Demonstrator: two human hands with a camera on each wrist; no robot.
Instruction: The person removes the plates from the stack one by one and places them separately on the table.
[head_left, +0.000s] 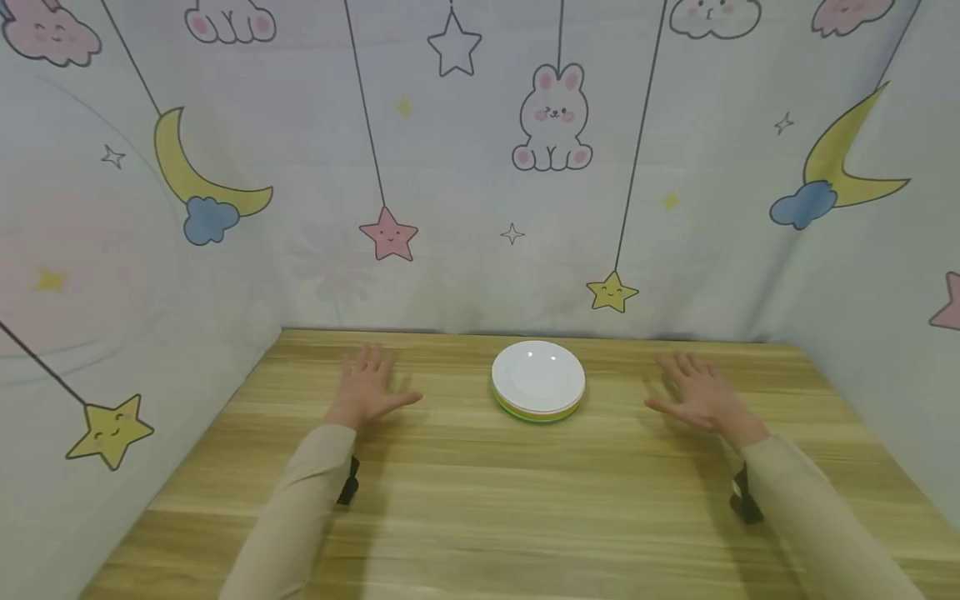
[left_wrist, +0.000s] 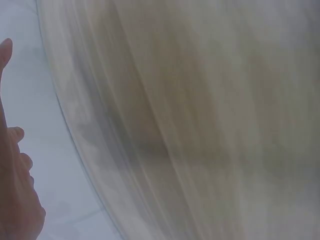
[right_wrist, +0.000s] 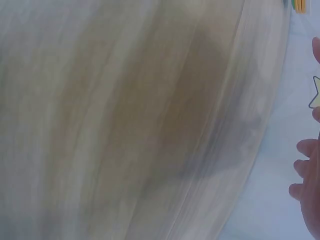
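Observation:
A stack of plates (head_left: 538, 377), white on top with yellow and green rims below, sits near the back middle of the wooden table. To the left of it my left hand (head_left: 367, 390) is held over the table, fingers spread and thumb pointing toward the plates. On the other side my right hand (head_left: 701, 396) hovers likewise, its fingers spread and its thumb toward the stack. Neither hand touches the plates or holds anything. The left wrist view shows part of the left hand (left_wrist: 17, 195) at its edge; the right hand (right_wrist: 311, 185) shows at the edge of the right wrist view.
The wood-grain table (head_left: 525, 517) ends at the back against a pale curtain (head_left: 465, 183) printed with stars, moons and rabbits. The curtain also closes in both sides. A dark strap piece (head_left: 349, 483) hangs under the left wrist, another dark piece (head_left: 746, 498) under the right.

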